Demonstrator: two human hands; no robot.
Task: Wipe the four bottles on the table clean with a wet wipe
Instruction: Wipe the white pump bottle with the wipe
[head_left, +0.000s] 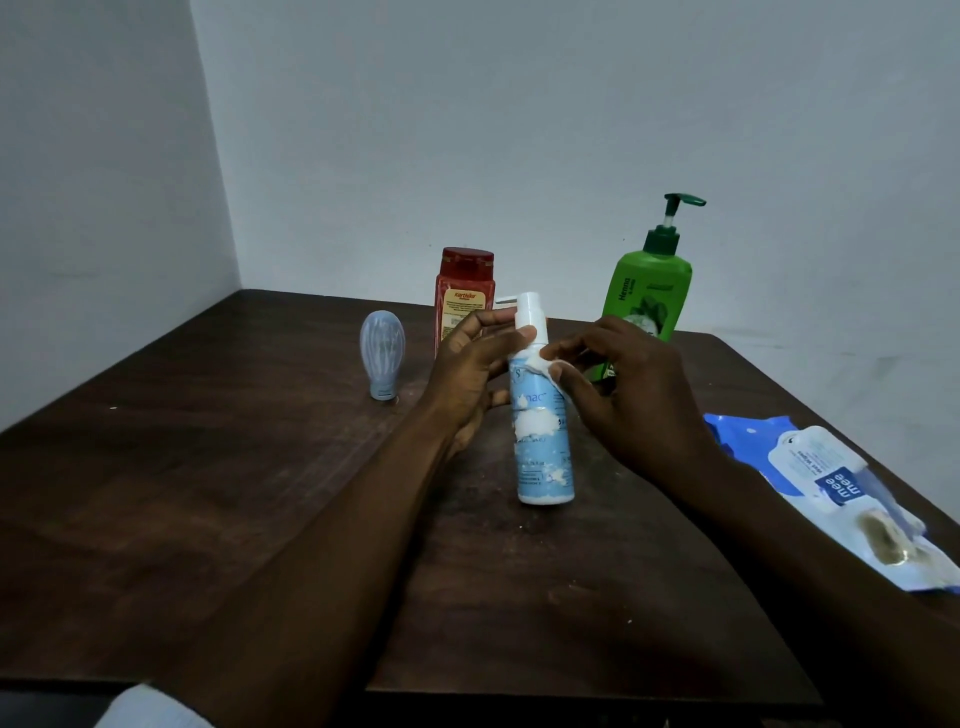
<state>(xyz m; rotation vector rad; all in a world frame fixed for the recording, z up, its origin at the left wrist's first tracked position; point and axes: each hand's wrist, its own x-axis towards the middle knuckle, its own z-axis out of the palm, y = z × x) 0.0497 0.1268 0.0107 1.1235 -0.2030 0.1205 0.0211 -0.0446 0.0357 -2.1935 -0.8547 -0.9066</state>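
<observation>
Four bottles on the table (208, 493): one white-and-blue pump bottle (543, 415) mid-table, one red flip-cap bottle (464, 306) and one green pump bottle (649, 301) toward the far edge, and one small pale-blue bottle (383, 353) nearer the far left corner. Plus one wet wipe pack (831, 488) by the right edge and one wadded wet wipe (540, 366).

Four upright bottles, a wet wipe (540, 366) against one.
The light-blue pump bottle (544, 447), central, apparently rests on the table (208, 467), the white wipe bunched at its shoulder. Behind: a red bottle (465, 296), a green pump bottle (649, 301) to its right, a pale-blue bulb-shaped bottle (383, 353) cap-down, left.
</observation>
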